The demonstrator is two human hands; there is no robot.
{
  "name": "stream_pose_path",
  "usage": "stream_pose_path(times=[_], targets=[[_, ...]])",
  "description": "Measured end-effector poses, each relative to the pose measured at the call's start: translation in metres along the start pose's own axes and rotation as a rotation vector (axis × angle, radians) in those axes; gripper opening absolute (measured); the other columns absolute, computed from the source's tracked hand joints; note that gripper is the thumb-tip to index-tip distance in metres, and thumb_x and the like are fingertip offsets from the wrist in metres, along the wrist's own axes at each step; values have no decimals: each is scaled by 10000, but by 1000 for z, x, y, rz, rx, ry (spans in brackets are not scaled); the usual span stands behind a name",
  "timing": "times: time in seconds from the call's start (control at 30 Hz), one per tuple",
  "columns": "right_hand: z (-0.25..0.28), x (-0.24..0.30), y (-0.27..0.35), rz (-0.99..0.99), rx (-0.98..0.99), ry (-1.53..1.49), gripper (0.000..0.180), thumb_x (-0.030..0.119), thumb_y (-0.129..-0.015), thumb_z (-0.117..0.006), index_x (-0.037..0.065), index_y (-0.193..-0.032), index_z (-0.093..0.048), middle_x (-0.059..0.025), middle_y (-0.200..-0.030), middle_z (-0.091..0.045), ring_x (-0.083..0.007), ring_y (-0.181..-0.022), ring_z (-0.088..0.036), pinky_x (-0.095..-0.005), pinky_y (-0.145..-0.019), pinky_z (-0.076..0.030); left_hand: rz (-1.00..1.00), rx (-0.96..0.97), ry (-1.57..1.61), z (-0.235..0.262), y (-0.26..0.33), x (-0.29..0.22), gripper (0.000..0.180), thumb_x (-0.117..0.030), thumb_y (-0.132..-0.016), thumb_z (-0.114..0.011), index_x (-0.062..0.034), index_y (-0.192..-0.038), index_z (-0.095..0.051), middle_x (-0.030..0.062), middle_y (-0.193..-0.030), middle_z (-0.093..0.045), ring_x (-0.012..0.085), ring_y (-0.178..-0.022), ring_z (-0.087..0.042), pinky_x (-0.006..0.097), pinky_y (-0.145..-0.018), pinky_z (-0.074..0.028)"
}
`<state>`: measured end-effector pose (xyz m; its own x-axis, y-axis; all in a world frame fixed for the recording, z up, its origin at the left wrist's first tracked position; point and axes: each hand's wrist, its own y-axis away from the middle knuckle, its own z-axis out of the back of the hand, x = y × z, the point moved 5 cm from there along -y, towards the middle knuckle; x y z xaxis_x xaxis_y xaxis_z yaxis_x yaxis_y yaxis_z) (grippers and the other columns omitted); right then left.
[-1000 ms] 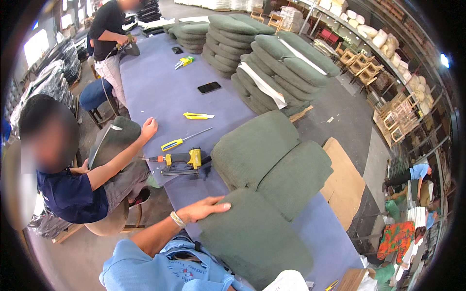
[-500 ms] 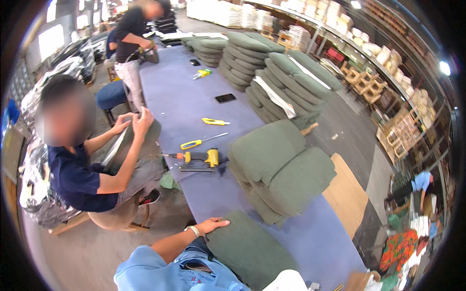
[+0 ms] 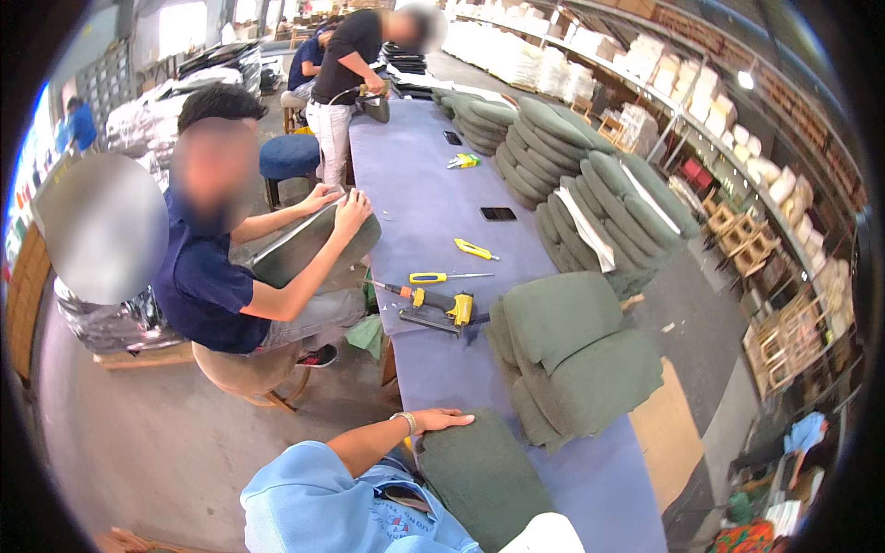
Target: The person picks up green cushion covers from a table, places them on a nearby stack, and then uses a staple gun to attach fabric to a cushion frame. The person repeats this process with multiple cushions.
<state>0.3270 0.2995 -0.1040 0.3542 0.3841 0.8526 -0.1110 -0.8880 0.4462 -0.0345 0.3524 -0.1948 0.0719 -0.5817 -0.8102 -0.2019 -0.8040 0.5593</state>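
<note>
My left hand (image 3: 444, 420) rests flat on the far left corner of a dark green fabric cushion (image 3: 489, 484), fingers stretched out and together. The cushion lies at the table's near edge, against my body. My right hand does not show; a bright white shape (image 3: 546, 535) at the lower edge covers the cushion's near end, and I cannot make out what it is. Just beyond stands a stack of green cushions (image 3: 590, 359). Left of that stack lie a yellow and black staple gun (image 3: 442, 309), a screwdriver (image 3: 447, 276) and a yellow utility knife (image 3: 475, 249).
The long table (image 3: 415, 198) has a grey-blue cover. Taller cushion stacks (image 3: 618, 203) line its right side near a black phone (image 3: 498, 214). A seated person (image 3: 207, 267) on the left handles a cushion; another person (image 3: 350, 74) stands working farther back. A cardboard sheet (image 3: 668, 433) lies right.
The view has swung left, so the table and its things appear farther right. My left hand stays on the cushion's corner. The seated person still holds their cushion.
</note>
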Motion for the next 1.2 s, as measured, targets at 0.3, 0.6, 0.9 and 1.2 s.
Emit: stream_pose_path(times=[0.3, 0.6, 0.9, 1.2], targets=[[-23, -22, 25, -40, 90, 130, 785, 545, -914, -656, 27, -1466, -451, -136, -1433, -543, -324, -1258, -558, -494, -1027, -470, -137, -59, 61, 10, 93, -18, 850, -712, -928, -525, -97, -1512, -462, 123, -1521, -476, 252, -1363, -483, 395, -1134, -379], [-58, -85, 54, -216, 265, 278, 805, 557, -907, -662, 26, -1472, -444, -138, -1443, -536, -327, -1268, -551, -493, -1033, -466, -150, -424, 332, 101, 290, 102, 829, -666, -918, -595, -78, -1493, -484, 113, -1476, -526, 236, -1359, -479, 386, -1138, -372], [-157, -174, 36, -516, 695, 704, 825, 568, -901, -669, 25, -1478, -438, -140, -1453, -530, -331, -1279, -544, -491, -1038, -461, -86, -902, 681, 74, 483, 220, 987, -527, -818, -796, -27, -1544, -353, 172, -1486, -499, 290, -1333, -520, 406, -1112, -430], [-319, -276, 103, -763, 1203, 1128, 858, 596, -838, -730, 0, -1419, -518, -178, -1399, -577, -359, -1234, -580, -502, -1018, -477, -200, -1292, 1155, -53, 541, 366, 878, -410, -826, -822, -44, -1503, -398, 152, -1426, -545, 248, -1283, -548, 397, -1046, -476]])
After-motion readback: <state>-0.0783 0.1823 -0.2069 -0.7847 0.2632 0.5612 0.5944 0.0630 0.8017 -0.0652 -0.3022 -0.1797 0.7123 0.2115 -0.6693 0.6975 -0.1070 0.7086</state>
